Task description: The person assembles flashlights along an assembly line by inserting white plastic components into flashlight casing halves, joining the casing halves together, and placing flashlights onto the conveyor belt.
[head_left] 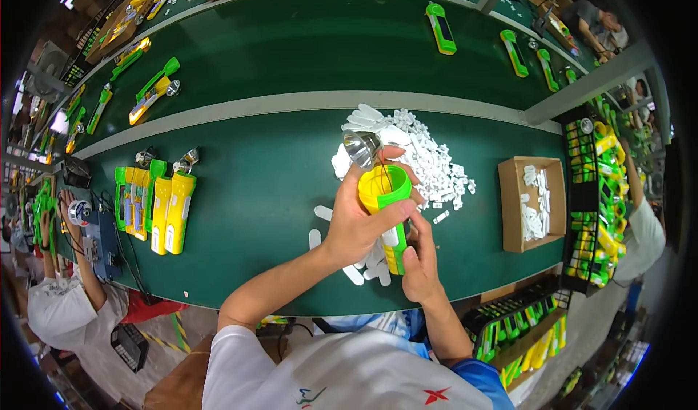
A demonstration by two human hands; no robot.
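A yellow-and-green flashlight housing (pixel 396 259) is held tilted over the bench, its wide round mouth facing up. My left hand (pixel 352 224) wraps around its upper part, thumb across the front. Lower down on the right side, my right hand (pixel 421 268) grips the same housing with thumb and fingers. A shiny silver reflector cup (pixel 361 149) sits beyond the mouth at my left fingertips, with thin wires running down into the housing. Behind the hands spreads a heap of small white plastic parts (pixel 430 164). Flat white oval strips (pixel 354 275) lie beneath the housing and forearm.
Several yellow and green flashlight housings (pixel 174 214) lie at the left beside a blue device (pixel 102 243). A cardboard box (pixel 511 221) with white parts stands right, near a black crate (pixel 582 264) of flashlights. More flashlights (pixel 440 28) lie beyond the grey rail (pixel 305 103). Co-workers sit on both sides.
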